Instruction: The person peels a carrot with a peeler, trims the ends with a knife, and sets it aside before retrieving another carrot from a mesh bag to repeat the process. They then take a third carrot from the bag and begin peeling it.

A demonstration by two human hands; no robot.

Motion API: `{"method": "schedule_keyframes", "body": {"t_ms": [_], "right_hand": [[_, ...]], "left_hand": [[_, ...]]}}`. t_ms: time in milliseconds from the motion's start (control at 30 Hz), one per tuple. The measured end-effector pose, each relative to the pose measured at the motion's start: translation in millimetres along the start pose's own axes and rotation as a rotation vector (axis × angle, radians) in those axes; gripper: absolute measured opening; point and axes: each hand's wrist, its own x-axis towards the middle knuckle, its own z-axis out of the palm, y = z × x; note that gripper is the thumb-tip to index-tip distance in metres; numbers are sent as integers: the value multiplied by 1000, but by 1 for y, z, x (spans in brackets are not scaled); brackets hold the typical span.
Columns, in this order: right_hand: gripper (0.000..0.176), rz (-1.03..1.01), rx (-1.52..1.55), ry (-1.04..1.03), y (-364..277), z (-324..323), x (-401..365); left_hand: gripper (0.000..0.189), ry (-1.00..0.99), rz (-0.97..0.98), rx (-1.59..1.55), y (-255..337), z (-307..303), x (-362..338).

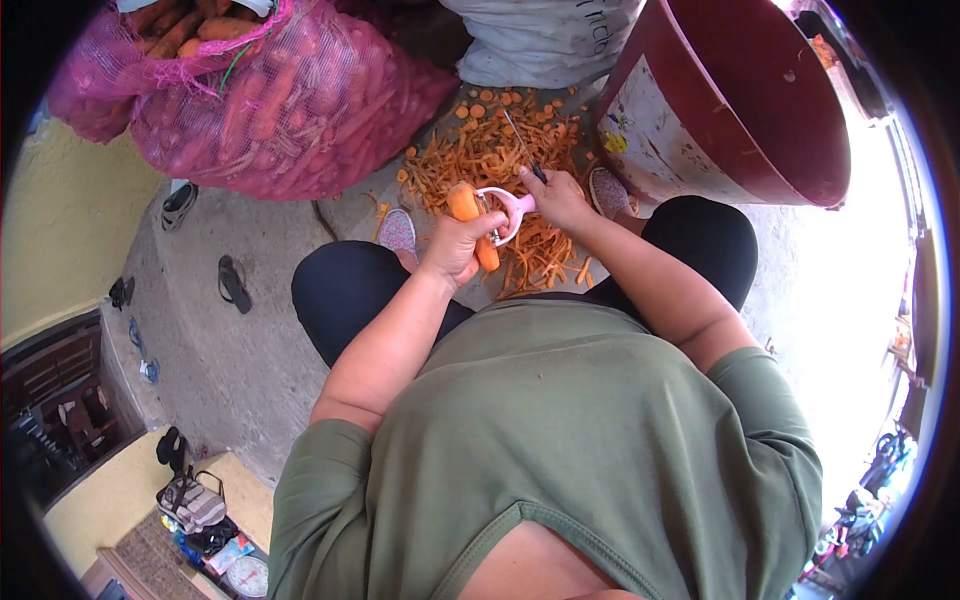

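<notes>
My left hand [452,247] is closed around a peeled-looking orange carrot [464,203], held upright over the floor between my knees. In my right hand [562,201] is a peeler [518,204] with a pink handle and a white, Y-shaped head. The peeler's head lies against the carrot's side, close to my left fingers. A knife [539,173] with a dark handle also sticks out of my right hand, its thin blade pointing away from me. Below both hands a heap of carrot peelings [545,250] covers the floor, with round carrot slices [462,112] at its far edge.
A pink mesh sack [290,120] full of carrots stands at the far left, and a white sack [545,40] stands beyond the peelings. To the right is a big dark red tub [660,120]. A loose sandal [234,284] lies on the concrete floor [270,370].
</notes>
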Motion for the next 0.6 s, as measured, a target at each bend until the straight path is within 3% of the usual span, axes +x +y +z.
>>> {"method": "schedule_keyframes", "body": {"t_ms": [167, 333, 400, 600], "right_hand": [[69, 87, -199, -134, -8, -18, 4], [76, -51, -142, -495, -17, -25, -10], [79, -127, -277, -623, -25, -26, -15], [81, -129, -310, -613, -28, -24, -22]], "left_hand": [[19, 151, -144, -116, 14, -10, 4], [16, 149, -139, 367, 12, -17, 5], [17, 144, -99, 480, 10, -17, 4], [19, 234, -169, 715, 14, -13, 3]]}}
